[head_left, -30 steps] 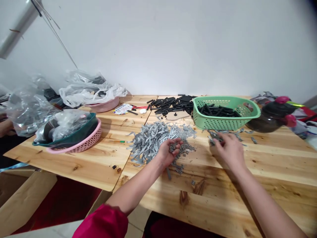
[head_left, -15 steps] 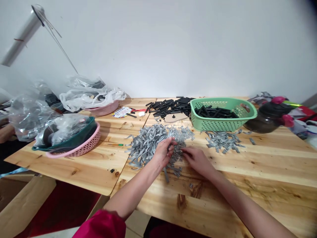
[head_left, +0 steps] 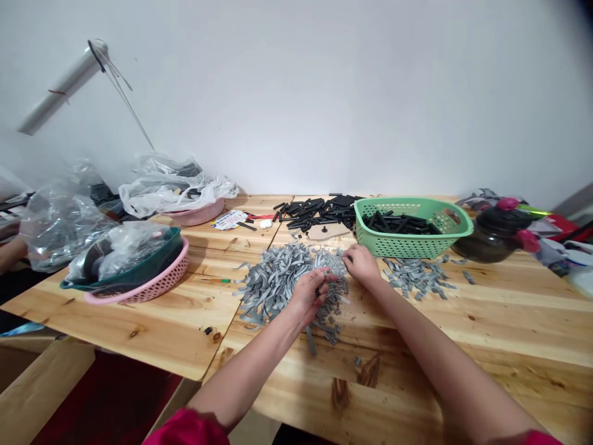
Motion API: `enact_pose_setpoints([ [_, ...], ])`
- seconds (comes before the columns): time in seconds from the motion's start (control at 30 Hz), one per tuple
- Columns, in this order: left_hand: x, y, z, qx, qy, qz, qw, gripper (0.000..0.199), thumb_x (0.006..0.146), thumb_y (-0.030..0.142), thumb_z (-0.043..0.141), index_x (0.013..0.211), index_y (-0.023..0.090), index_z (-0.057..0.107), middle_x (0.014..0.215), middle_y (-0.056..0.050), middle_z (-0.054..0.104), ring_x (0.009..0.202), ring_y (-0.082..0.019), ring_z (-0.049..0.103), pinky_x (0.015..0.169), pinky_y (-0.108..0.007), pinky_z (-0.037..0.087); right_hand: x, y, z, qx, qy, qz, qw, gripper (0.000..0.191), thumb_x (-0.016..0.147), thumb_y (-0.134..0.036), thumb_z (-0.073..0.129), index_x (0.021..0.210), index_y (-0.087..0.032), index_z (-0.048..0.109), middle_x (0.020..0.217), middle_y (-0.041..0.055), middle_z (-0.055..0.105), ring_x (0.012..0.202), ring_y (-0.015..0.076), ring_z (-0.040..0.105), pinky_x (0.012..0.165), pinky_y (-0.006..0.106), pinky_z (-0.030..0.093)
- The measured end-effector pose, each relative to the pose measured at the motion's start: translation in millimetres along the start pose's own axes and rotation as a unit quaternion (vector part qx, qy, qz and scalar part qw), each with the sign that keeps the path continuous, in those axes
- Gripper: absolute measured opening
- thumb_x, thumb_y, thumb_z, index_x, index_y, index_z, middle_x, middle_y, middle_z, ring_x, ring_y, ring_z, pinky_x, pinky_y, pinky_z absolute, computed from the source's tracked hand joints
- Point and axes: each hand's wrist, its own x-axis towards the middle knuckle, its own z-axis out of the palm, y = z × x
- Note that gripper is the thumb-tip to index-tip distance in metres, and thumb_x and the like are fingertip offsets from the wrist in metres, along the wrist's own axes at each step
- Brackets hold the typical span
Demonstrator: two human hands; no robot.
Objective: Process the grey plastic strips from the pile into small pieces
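Note:
My left hand (head_left: 310,293) is curled in a pinch at the right edge of a heap of grey strips (head_left: 273,278); what its fingers hold is too small to name. Farther from me and to the right, my right hand (head_left: 361,264) reaches to a patch of small, shiny, pale pieces (head_left: 334,262). Its fingertips are bent together over the edge of that patch, and anything between them is hidden. A few short grey pieces (head_left: 331,334) lie on the wooden table (head_left: 417,346) in front of my left hand.
Beyond my right hand stands a green basket (head_left: 412,245) with black sticks, more of them (head_left: 319,210) piled beside it. Grey pieces (head_left: 419,277) and a dark pot (head_left: 491,232) are to the right. At left are pink (head_left: 152,290) and teal (head_left: 171,250) baskets with plastic bags.
My right hand has moved away from me, from beside my left hand to the far edge of the shiny pieces. My left hand stays pinched in about the same place. The view has tilted slightly.

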Motion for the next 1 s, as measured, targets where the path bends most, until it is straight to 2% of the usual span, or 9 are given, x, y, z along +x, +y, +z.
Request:
enact_pose_setpoints([
  [0.13,-1,-3,-0.3,0.020,-0.015,-0.005,1.000,0.042,0.062,0.036,0.082,0.088,0.011,0.060,0.087,-0.011,0.070,0.043,0.000,0.032,0.036,-0.012,0.014,-18,-5,-8,0.077,0.002,-0.001,0.997,0.016,0.078,-0.027,0.063,0.067,-0.015,0.066,0.081,0.0088,0.065,0.081,0.0217,0.058,0.078,0.032,0.042],
  [0.23,-3,-4,1.7,0.024,-0.016,-0.016,0.999,0.045,0.059,0.038,0.085,0.088,0.011,0.063,0.074,-0.006,0.067,0.042,0.000,0.030,0.036,-0.013,0.012,-45,-9,-21,0.145,-0.006,0.000,0.989,0.032,0.079,-0.040,0.062,0.058,-0.017,0.055,0.079,0.0080,0.067,0.077,0.0205,0.061,0.069,0.030,0.045],
  [0.33,-5,-4,3.5,0.024,-0.018,-0.024,0.999,0.046,0.058,0.036,0.086,0.090,0.010,0.067,0.069,-0.003,0.064,0.042,0.000,0.030,0.037,-0.014,0.011,-75,-17,-34,0.218,-0.022,0.029,0.975,0.038,0.080,-0.042,0.061,0.055,-0.018,0.045,0.081,0.0086,0.068,0.071,0.0173,0.061,0.061,0.027,0.045],
  [0.43,-6,-6,3.3,0.043,-0.023,-0.028,0.998,0.047,0.058,0.031,0.086,0.096,0.009,0.068,0.079,-0.008,0.069,0.042,0.001,0.029,0.038,-0.015,0.011,-95,-28,-43,0.359,-0.062,0.124,0.923,0.035,0.078,-0.043,0.069,0.063,-0.017,0.050,0.061,0.0015,0.057,0.049,0.0094,0.045,0.047,0.022,0.034],
  [0.5,-6,-8,2.5,0.060,-0.023,-0.021,0.998,0.044,0.061,0.030,0.085,0.095,0.009,0.067,0.085,-0.010,0.071,0.041,0.001,0.029,0.038,-0.017,0.010,-101,-36,-45,0.419,-0.072,0.140,0.894,0.032,0.074,-0.042,0.075,0.073,-0.017,0.055,0.062,-0.0011,0.054,0.051,0.0081,0.043,0.047,0.021,0.034],
  [0.57,-6,-10,1.8,0.071,-0.023,-0.013,0.997,0.040,0.063,0.031,0.084,0.092,0.010,0.066,0.081,-0.009,0.071,0.040,0.000,0.029,0.038,-0.018,0.009,-102,-41,-46,0.446,-0.072,0.132,0.882,0.035,0.072,-0.042,0.078,0.085,-0.017,0.057,0.067,-0.0012,0.055,0.055,0.0086,0.045,0.049,0.020,0.036],
  [0.73,-6,-10,2.1,0.083,-0.024,-0.019,0.996,0.037,0.062,0.032,0.084,0.088,0.011,0.067,0.060,0.001,0.060,0.038,0.000,0.027,0.038,-0.018,0.007,-101,-41,-41,0.425,-0.080,0.126,0.893,0.035,0.080,-0.048,0.069,0.092,-0.017,0.057,0.069,0.0001,0.056,0.054,0.0083,0.043,0.049,0.021,0.034],
  [0.9,-7,-10,1.4,0.069,-0.035,-0.024,0.997,0.035,0.062,0.030,0.083,0.087,0.010,0.068,0.072,-0.004,0.066,0.041,0.000,0.028,0.038,-0.018,0.008,-104,-37,-35,0.374,-0.093,0.106,0.917,0.039,0.089,-0.050,0.056,0.108,-0.016,0.062,0.075,0.0009,0.052,0.059,0.0092,0.041,0.052,0.022,0.032],
  [1.0,-6,-11,1.4,0.082,-0.018,-0.027,0.996,0.038,0.059,0.031,0.085,0.085,0.009,0.069,0.073,-0.005,0.068,0.041,0.000,0.030,0.039,-0.018,0.009,-106,-37,-33,0.386,-0.101,0.126,0.908,0.047,0.090,-0.052,0.052,0.123,-0.018,0.056,0.075,-0.0007,0.046,0.057,0.0087,0.036,0.050,0.021,0.029],
])
